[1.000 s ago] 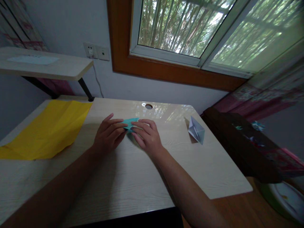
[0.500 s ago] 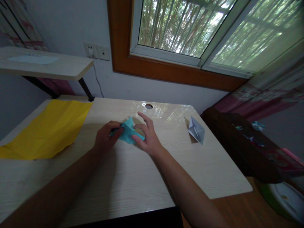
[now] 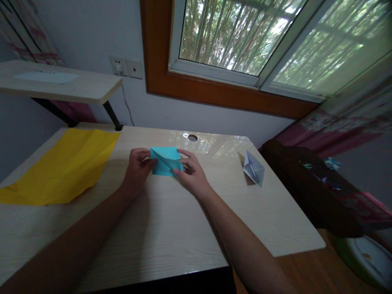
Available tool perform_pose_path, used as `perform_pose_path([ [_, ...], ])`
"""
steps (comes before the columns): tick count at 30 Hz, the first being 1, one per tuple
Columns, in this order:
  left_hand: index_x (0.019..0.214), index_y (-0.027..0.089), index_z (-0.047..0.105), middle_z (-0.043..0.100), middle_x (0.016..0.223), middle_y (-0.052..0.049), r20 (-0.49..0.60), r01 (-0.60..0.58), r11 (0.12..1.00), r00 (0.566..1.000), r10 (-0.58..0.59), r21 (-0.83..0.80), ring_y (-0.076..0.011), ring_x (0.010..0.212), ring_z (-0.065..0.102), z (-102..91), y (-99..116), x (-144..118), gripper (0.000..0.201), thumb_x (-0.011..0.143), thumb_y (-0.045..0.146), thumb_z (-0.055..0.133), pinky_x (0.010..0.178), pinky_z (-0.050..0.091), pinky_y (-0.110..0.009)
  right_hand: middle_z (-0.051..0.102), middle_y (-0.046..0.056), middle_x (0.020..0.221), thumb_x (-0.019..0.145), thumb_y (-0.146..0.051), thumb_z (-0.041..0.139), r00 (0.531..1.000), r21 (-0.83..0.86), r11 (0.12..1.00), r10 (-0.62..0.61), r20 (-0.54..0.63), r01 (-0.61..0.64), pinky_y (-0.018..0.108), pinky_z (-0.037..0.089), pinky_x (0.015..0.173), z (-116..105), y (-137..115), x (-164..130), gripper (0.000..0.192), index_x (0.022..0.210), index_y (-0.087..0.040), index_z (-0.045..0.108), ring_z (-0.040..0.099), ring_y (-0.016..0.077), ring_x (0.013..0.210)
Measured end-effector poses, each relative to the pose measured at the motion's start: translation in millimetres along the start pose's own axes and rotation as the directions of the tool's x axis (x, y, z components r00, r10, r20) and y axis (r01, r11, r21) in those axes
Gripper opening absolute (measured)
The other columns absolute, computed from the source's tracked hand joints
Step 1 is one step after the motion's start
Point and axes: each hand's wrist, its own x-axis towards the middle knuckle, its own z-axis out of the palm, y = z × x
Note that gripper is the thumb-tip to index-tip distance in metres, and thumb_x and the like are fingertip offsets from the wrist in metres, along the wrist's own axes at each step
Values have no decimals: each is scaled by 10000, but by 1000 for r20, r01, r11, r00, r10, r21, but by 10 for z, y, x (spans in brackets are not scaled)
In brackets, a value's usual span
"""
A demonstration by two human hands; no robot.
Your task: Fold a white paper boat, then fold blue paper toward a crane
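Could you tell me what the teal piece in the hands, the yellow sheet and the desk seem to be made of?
Teal piece: thin matte paper, with sharp diagonal creases. Yellow sheet: likely paper too, matte, with faint fold lines. Desk: pale wood-grain board, probably laminate, glossy enough to mirror the window near its far edge.

1. Domestic room, probably a bedroom or study: light wood-grain desk point(image 3: 171, 228) with a cable hole point(image 3: 192, 137).
2. Wood-framed sliding window point(image 3: 245, 36) facing bamboo.
3. Wall sockets point(image 3: 126, 67), side shelf point(image 3: 61, 83), patterned curtain point(image 3: 346, 118).
4. Yellow paper sheet point(image 3: 64, 163) and white folded paper boat point(image 3: 253, 168) indicate hobby craft.
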Motion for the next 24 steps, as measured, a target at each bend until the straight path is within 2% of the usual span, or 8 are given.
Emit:
perform_pose_path([
  [2, 1210, 270, 430, 652, 932, 31, 37, -5, 1000, 999, 6, -17, -125, 752, 664, 9, -6, 5, 593, 764, 298, 820, 677, 557, -252, 538, 76, 1398, 821, -294, 761, 998, -33, 998, -48, -30, 47, 398, 538, 945, -29, 21, 15, 123, 937, -272, 726, 539, 259, 1293],
  [4, 1276, 279, 436, 646, 939, 26, 78, -35, 999, 996, 35, 2, -122, 748, 647, 5, -3, 12, 654, 754, 306, 829, 678, 553, -250, 574, 69, 1360, 803, -219, 750, 996, -86, 993, -85, -37, 81, 412, 525, 959, -67, 20, 31, 161, 950, -286, 750, 554, 262, 1268],
  [6, 1224, 258, 548, 641, 967, 0, 129, -67, 996, 990, 59, 63, -134, 787, 635, -17, 2, 22, 536, 768, 336, 818, 691, 544, -251, 609, 62, 1317, 800, -176, 726, 994, -119, 988, -99, -37, 93, 423, 520, 960, -102, -3, 44, 192, 946, -296, 763, 580, 259, 1226],
  [9, 1022, 220, 711, 638, 983, -40, 228, -103, 981, 972, 64, 166, -171, 889, 626, -66, 13, 33, 254, 828, 375, 761, 747, 529, -269, 653, 54, 1237, 825, -176, 706, 993, -118, 987, -114, -37, 109, 435, 501, 993, -132, -45, 55, 172, 921, -302, 771, 609, 245, 1176],
  [11, 972, 223, 750, 649, 981, -52, 261, -111, 972, 964, 55, 207, -187, 916, 625, -92, 25, 33, 201, 850, 381, 740, 770, 518, -280, 652, 55, 1234, 838, -201, 710, 993, -111, 988, -109, -35, 105, 427, 493, 1005, -142, -51, 58, 140, 914, -301, 773, 608, 238, 1178],
  [17, 964, 249, 787, 695, 956, -62, 244, -135, 963, 967, 76, 232, -200, 886, 641, -120, 79, 31, 190, 843, 390, 748, 761, 512, -303, 582, 62, 1340, 825, -267, 743, 994, -77, 997, -15, -108, 7, 386, 505, 942, -183, 57, 69, 130, 945, -303, 778, 574, 240, 1201],
  [21, 972, 265, 794, 698, 957, -64, 258, -184, 955, 958, 121, 233, -197, 882, 651, -148, 50, 55, 170, 858, 376, 734, 780, 519, -315, 654, 50, 1133, 786, -271, 750, 996, -2, 998, 61, -63, -61, 358, 499, 888, -215, 126, 72, 250, 1032, -304, 776, 614, 219, 1054],
  [24, 979, 268, 795, 696, 982, -66, 344, -233, 937, 929, 136, 259, -201, 893, 664, -153, 11, 61, 183, 852, 388, 738, 770, 527, -310, 679, 29, 947, 808, -300, 716, 991, 15, 991, 135, 21, -135, 331, 490, 808, -221, 125, 51, 205, 998, -278, 789, 621, 192, 882],
])
